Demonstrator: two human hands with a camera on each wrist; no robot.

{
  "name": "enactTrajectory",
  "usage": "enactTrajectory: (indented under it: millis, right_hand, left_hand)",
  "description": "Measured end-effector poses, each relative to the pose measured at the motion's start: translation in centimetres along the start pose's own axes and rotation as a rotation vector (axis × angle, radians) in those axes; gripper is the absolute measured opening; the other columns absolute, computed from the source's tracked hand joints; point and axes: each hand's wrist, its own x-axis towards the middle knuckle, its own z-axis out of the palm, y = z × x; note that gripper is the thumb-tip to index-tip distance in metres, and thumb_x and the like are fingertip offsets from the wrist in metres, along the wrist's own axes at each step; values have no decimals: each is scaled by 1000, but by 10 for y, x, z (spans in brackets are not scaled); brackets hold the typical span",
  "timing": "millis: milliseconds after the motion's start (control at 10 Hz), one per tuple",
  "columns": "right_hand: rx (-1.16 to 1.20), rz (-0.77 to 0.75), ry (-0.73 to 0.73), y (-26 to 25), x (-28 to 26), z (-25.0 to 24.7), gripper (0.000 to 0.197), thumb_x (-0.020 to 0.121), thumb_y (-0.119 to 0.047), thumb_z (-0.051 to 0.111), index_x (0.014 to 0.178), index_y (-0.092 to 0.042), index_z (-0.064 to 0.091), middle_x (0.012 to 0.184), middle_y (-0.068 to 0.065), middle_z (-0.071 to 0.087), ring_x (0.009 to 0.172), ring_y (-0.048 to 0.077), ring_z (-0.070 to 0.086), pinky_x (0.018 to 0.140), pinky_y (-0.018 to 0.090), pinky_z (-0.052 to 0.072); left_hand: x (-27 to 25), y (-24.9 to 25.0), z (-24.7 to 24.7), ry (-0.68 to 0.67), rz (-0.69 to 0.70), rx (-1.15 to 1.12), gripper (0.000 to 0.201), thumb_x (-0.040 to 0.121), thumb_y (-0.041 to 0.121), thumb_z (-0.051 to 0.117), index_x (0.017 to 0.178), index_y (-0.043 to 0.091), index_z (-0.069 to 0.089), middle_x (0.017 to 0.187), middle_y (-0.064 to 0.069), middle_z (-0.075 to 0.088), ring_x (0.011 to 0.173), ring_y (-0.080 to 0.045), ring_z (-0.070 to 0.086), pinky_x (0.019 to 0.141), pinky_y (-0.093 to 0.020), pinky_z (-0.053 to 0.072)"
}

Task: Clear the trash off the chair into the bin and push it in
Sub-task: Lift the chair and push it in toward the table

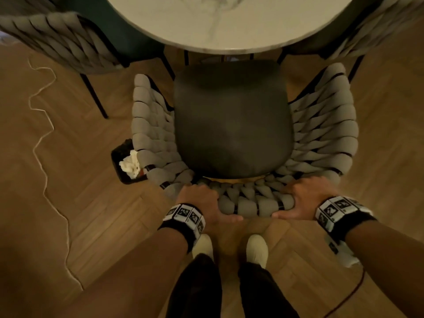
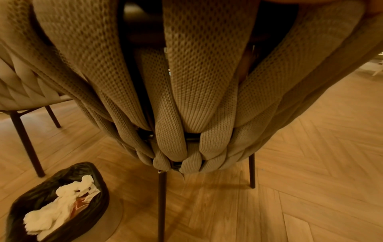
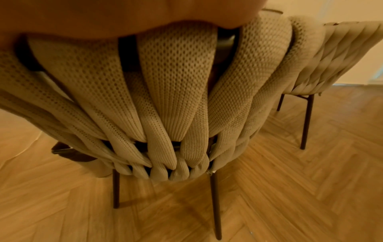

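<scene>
Hands, left (image 1: 202,198) and right (image 1: 305,196), both gripping chair (image 1: 231,120) backrest top; bin (image 1: 128,164) at left.

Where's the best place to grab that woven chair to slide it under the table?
By the top rail of the chair back, from behind, as both hands do now: left hand and right hand set apart, fingers curled over the padded rim. The back faces the person and the table lies straight ahead.

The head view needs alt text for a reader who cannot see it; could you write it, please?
Seen from above, the left hand and right hand grip the woven back of a chair with a bare dark seat, facing a round marble table. A bin holding crumpled white paper stands left of it.
</scene>
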Motion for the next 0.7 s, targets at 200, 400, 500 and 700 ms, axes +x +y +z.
enactTrajectory:
  millis: [200, 400, 500, 700]
  right_hand:
    - [-5, -10, -33, 2, 11, -11, 101, 42, -105, 11, 92, -34, 63, 82, -6, 68, 74, 19, 62, 69, 37, 54]
    - [104, -18, -99, -2, 0, -21, 104, 51, -100, 21, 131, -39, 43, 126, -4, 62, 111, 22, 59, 90, 41, 50]
    - [108, 22, -44, -15, -20, -28, 92, 64, -90, 26, 133, -33, 44, 127, 1, 62, 113, 25, 58, 97, 45, 46]
    - [202, 100, -19, -58, -70, -52, 51, 87, -48, 44, 127, -17, 51, 133, 9, 55, 117, 27, 54, 96, 39, 47]
  left_hand:
    - [10, -7, -6, 28, 7, 4, 96, 46, 98, 23, 87, 19, 60, 92, -2, 64, 86, -24, 58, 76, -40, 42]
    - [8, -7, -10, 7, 33, -18, 97, 50, 97, 24, 98, 23, 62, 102, -2, 66, 92, -24, 60, 84, -41, 48]
    - [-12, -6, -13, -21, 31, -130, 83, 62, 88, 33, 108, 25, 59, 114, -3, 62, 100, -25, 58, 90, -43, 48]
    - [-95, -30, -26, 11, -11, -410, 36, 94, 34, 43, 124, 18, 54, 134, -5, 52, 120, -24, 48, 102, -35, 37]
